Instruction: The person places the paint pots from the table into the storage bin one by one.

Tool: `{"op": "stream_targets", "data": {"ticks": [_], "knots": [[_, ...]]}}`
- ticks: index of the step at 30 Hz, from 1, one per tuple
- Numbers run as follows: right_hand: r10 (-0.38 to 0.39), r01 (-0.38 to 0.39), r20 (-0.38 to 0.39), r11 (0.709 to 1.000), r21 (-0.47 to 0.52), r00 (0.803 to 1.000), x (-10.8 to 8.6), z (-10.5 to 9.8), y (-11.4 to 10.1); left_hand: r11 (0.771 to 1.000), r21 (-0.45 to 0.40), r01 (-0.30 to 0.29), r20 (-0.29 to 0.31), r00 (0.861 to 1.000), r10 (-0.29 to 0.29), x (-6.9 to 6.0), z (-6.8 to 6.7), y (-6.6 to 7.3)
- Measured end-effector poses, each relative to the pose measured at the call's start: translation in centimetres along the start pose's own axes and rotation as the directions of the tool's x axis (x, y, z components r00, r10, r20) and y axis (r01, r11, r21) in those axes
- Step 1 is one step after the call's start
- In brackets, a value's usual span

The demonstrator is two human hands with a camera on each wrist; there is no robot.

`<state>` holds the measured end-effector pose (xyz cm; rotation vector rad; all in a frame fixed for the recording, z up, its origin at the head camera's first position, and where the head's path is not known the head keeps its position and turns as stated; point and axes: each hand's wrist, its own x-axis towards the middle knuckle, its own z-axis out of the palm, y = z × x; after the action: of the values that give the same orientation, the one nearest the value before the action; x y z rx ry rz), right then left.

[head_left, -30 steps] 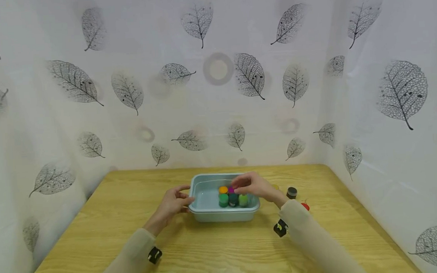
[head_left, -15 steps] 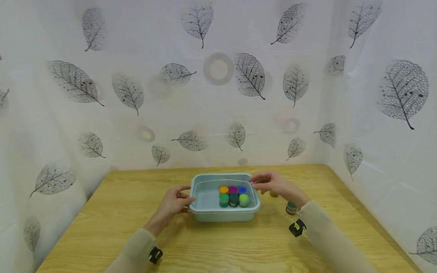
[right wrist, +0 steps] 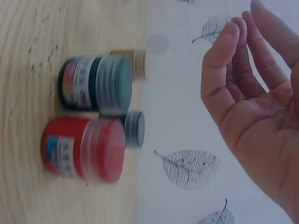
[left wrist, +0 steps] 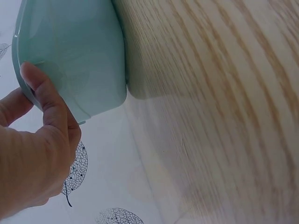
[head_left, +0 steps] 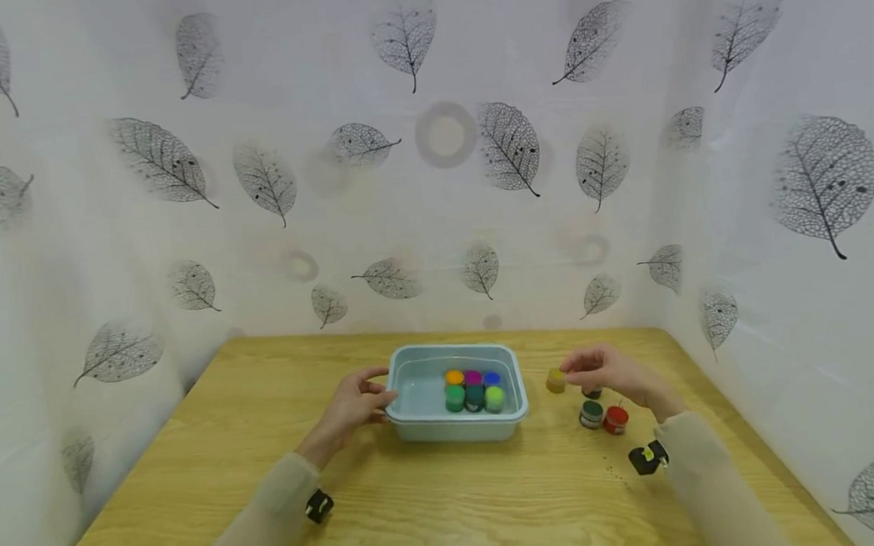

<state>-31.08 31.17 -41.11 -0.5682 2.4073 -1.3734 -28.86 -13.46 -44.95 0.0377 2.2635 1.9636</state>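
My left hand (head_left: 356, 401) pinches the left rim of a pale blue-green plastic tub (head_left: 416, 429); in the left wrist view, thumb and finger straddle that rim. Inside the tub's right half stand several small paint jars, among them orange (head_left: 454, 378), purple (head_left: 473, 379), blue (head_left: 492, 380) and lime (head_left: 494, 399). My right hand (head_left: 610, 376) is raised over the table right of the tub, fingers loosely bent and holding nothing. Near its fingertips is a yellow jar (head_left: 555, 381). A dark green jar (right wrist: 96, 84), a red jar (right wrist: 84, 147) and a dark-lidded jar (right wrist: 134, 129) stand below it.
A wooden table (head_left: 391, 501) bears everything. Small dark specks (head_left: 614, 469) lie on it in front of the loose jars. Leaf-printed white curtain (head_left: 293, 257) hangs behind the table and along both sides.
My right hand has moved right, from over the tub to above the loose jars. The blue jar, hidden at first, now shows in the tub. My left hand keeps its hold on the rim.
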Motion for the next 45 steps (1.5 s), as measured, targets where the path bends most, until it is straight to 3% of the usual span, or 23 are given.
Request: {"op": "stream_targets", "data": {"ticks": [10,18,22,30,38,45], "knots": [[0.018,-0.016,0.032,0.998,-0.057,0.999,-3.0,-2.5,2.7,1.000,0.002,0.000,-0.006,1.000,0.000,0.1,-0.1,-0.2],[0.020,-0.020,0.009,0.997,-0.080,1.000,-4.3,-3.9,4.5,1.000,-0.008,0.006,-0.003,1.000,-0.006,0.0,0.0,0.1],[0.033,-0.030,0.031,0.996,-0.079,0.999,-4.6,-4.1,5.3,1.000,-0.007,0.009,-0.010,1.000,-0.009,-0.1,0.0,0.1],[0.069,-0.067,0.175,0.998,-0.021,0.982,-4.9,-4.0,6.4,1.000,-0.007,0.003,-0.010,1.000,-0.003,0.0,0.0,0.1],[0.127,-0.128,0.203,0.992,-0.008,0.971,-4.5,-3.6,7.0,1.000,-0.016,0.006,-0.004,1.000,-0.006,0.0,0.0,0.0],[0.101,-0.098,0.205,0.995,-0.028,0.973,-4.4,-3.3,7.1,1.000,-0.021,0.010,-0.007,1.000,-0.010,-0.1,0.1,0.1]]}}
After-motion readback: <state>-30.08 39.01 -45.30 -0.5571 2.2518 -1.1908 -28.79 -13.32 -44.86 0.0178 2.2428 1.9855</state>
